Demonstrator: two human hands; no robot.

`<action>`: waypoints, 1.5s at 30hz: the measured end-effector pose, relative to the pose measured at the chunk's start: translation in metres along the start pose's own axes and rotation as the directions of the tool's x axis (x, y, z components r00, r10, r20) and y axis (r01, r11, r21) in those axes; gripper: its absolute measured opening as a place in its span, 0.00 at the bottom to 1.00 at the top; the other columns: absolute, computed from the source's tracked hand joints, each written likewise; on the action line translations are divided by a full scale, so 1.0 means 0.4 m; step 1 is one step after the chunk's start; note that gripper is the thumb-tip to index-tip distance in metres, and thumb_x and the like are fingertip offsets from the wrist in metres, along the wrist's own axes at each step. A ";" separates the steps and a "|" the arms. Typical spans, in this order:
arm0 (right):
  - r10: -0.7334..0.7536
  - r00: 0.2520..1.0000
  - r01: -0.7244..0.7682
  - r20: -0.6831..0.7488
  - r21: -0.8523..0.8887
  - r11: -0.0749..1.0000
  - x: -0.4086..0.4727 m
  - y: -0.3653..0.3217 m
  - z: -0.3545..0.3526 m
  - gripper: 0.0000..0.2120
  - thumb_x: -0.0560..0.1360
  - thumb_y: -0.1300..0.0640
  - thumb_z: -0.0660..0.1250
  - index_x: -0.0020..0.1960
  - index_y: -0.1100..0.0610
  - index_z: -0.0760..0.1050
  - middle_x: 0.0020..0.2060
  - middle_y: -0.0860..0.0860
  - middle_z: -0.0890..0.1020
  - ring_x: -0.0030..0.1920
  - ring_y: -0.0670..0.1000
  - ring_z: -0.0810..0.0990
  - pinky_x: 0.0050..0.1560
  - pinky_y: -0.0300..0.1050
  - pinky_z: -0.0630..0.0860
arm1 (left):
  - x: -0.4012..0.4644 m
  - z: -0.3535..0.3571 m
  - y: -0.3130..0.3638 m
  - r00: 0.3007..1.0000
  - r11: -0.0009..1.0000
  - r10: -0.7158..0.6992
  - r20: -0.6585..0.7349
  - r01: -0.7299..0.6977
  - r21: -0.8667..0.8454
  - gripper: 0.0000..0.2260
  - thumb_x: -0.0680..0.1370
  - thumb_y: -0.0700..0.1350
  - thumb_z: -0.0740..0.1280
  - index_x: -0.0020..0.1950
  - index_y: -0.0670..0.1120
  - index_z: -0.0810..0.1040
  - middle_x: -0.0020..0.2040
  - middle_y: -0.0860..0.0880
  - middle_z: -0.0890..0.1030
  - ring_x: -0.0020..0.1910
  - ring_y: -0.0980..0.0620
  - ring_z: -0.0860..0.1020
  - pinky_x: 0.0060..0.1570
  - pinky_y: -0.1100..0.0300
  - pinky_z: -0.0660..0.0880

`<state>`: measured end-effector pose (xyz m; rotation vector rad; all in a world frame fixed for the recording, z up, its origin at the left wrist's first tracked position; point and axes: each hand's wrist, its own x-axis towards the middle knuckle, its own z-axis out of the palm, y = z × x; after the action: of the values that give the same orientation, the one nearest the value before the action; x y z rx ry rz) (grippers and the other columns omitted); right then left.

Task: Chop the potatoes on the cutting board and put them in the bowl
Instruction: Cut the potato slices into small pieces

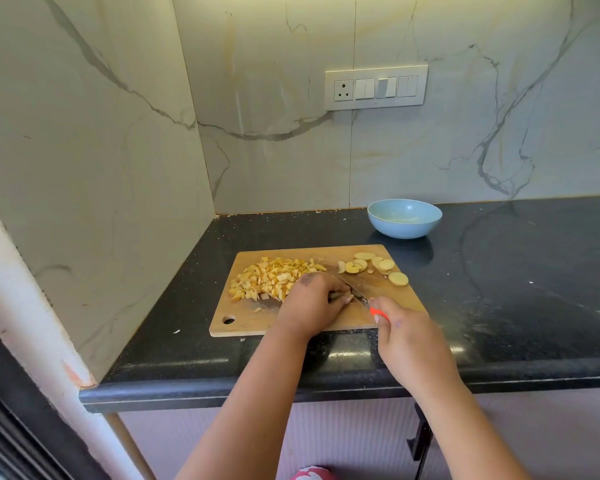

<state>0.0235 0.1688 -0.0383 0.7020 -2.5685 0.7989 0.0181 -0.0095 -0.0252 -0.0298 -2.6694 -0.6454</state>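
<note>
We are mid-chop: our right hand (400, 327) grips the knife (355, 294), our left hand (312, 303) curls over a potato piece (mostly hidden) on the cutting board (326, 322). Diced potato (274, 277) lies beyond the left hand, slices (378, 266) beyond the right; next, steady downward cuts, then the bowl (404, 218).

Marble walls (430, 150), black countertop (516, 289), switch panel (376, 87)

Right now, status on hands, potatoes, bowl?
Left hand holding potato down on cutting board; right hand gripping knife. Diced pile and slices on board. Bowl empty, path unobstructed.
</note>
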 end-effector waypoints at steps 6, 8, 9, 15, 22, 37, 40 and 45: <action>0.023 0.993 -0.010 -0.117 0.113 0.994 -0.014 0.000 -0.010 0.10 0.79 0.59 0.62 0.58 0.52 0.78 0.34 0.49 0.80 0.30 0.48 0.76 0.29 0.46 0.75 | 0.001 -0.005 -0.001 1.000 0.999 -0.016 0.024 0.017 -0.034 0.13 0.78 0.46 0.70 0.62 0.47 0.81 0.60 0.50 0.81 0.58 0.52 0.78 0.61 0.61 0.72; 0.002 0.994 0.009 -0.108 0.103 0.995 -0.024 -0.011 -0.013 0.10 0.79 0.60 0.63 0.58 0.52 0.78 0.33 0.48 0.79 0.30 0.45 0.75 0.27 0.41 0.71 | 0.002 -0.006 0.000 1.000 0.999 0.001 0.002 -0.001 -0.042 0.15 0.77 0.45 0.71 0.63 0.47 0.80 0.62 0.49 0.78 0.57 0.50 0.78 0.61 0.56 0.74; 0.002 0.995 0.008 -0.103 0.093 0.996 -0.026 -0.015 -0.013 0.10 0.79 0.60 0.63 0.58 0.52 0.77 0.32 0.48 0.79 0.30 0.44 0.73 0.27 0.38 0.69 | 0.002 -0.007 0.001 1.000 0.999 0.006 -0.014 -0.007 -0.041 0.14 0.76 0.45 0.72 0.62 0.47 0.80 0.62 0.48 0.78 0.57 0.50 0.78 0.61 0.55 0.74; 0.020 0.999 -0.018 -0.048 0.048 0.999 -0.027 -0.032 -0.007 0.08 0.80 0.58 0.61 0.56 0.51 0.75 0.31 0.46 0.74 0.28 0.42 0.70 0.25 0.33 0.59 | -0.005 -0.013 0.005 0.999 1.000 0.008 -0.035 -0.008 -0.007 0.08 0.77 0.46 0.71 0.54 0.46 0.84 0.52 0.51 0.81 0.49 0.55 0.75 0.56 0.63 0.70; 0.010 1.000 -0.009 -0.015 0.021 1.000 -0.034 -0.040 -0.006 0.08 0.79 0.59 0.62 0.56 0.52 0.75 0.31 0.47 0.75 0.28 0.43 0.69 0.25 0.34 0.58 | 0.000 -0.013 0.006 0.998 0.998 -0.053 -0.044 0.054 0.015 0.08 0.77 0.48 0.71 0.53 0.48 0.84 0.53 0.52 0.83 0.54 0.53 0.77 0.54 0.67 0.65; 0.116 0.974 -0.077 0.195 -0.194 0.978 0.033 -0.103 0.006 0.17 0.78 0.66 0.54 0.64 0.53 0.64 0.36 0.51 0.73 0.33 0.49 0.71 0.27 0.42 0.62 | 0.006 -0.004 -0.004 0.986 0.981 -0.147 -0.073 0.155 0.113 0.07 0.75 0.57 0.71 0.49 0.57 0.84 0.51 0.59 0.83 0.64 0.49 0.70 0.62 0.50 0.63; 0.135 0.987 -0.127 0.093 -0.084 0.988 0.021 -0.078 0.013 0.12 0.80 0.62 0.57 0.61 0.53 0.68 0.32 0.49 0.72 0.30 0.46 0.70 0.25 0.41 0.60 | -0.001 -0.009 -0.005 0.983 0.985 -0.154 -0.103 0.161 0.068 0.07 0.74 0.56 0.72 0.45 0.55 0.84 0.48 0.58 0.83 0.58 0.53 0.74 0.60 0.51 0.64; 0.025 0.999 -0.022 -0.046 0.056 0.998 -0.026 -0.048 0.001 0.07 0.80 0.58 0.60 0.56 0.53 0.74 0.30 0.49 0.75 0.27 0.43 0.70 0.24 0.35 0.60 | -0.013 -0.015 -0.005 0.982 0.984 -0.172 -0.076 0.174 0.028 0.05 0.75 0.52 0.71 0.49 0.54 0.84 0.51 0.58 0.84 0.59 0.52 0.75 0.65 0.48 0.66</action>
<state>0.0424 0.1584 -0.0350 0.6634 -2.5261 0.8870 0.0247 -0.0137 -0.0232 0.2335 -2.6303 -0.6404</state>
